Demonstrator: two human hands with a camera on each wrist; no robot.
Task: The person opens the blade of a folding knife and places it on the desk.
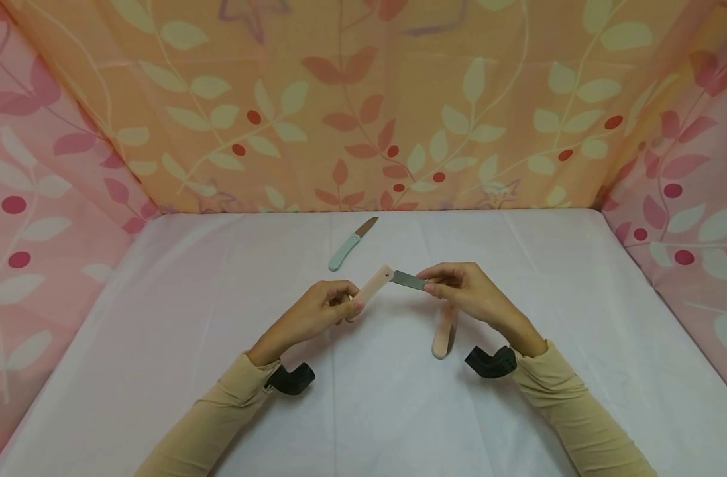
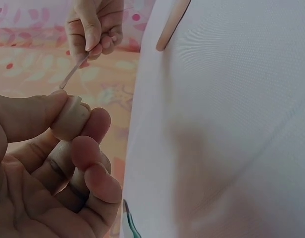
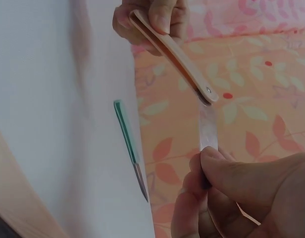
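A folding knife with a pale pink handle [image 1: 373, 289] is held up between both hands, its blade [image 3: 208, 124] swung partly out at an angle to the handle. The left hand [image 1: 323, 307] pinches the handle's far end between thumb and fingers. Thumb and fingertips of the right hand [image 1: 476, 293] grip the blade, covering its tip. In the right wrist view the handle's slot and pivot pin show. Below the right hand a second pinkish handle [image 1: 443, 336] lies on the table, its upper end partly hidden by that hand.
Farther back on the white table [image 1: 220, 265] lies an unfolded knife with a mint-green handle [image 1: 344, 254], its blade pointing away to the right. Patterned cloth walls [image 1: 363, 119] enclose the back and both sides. A black wrist camera mount [image 1: 491, 362] sits at each sleeve.
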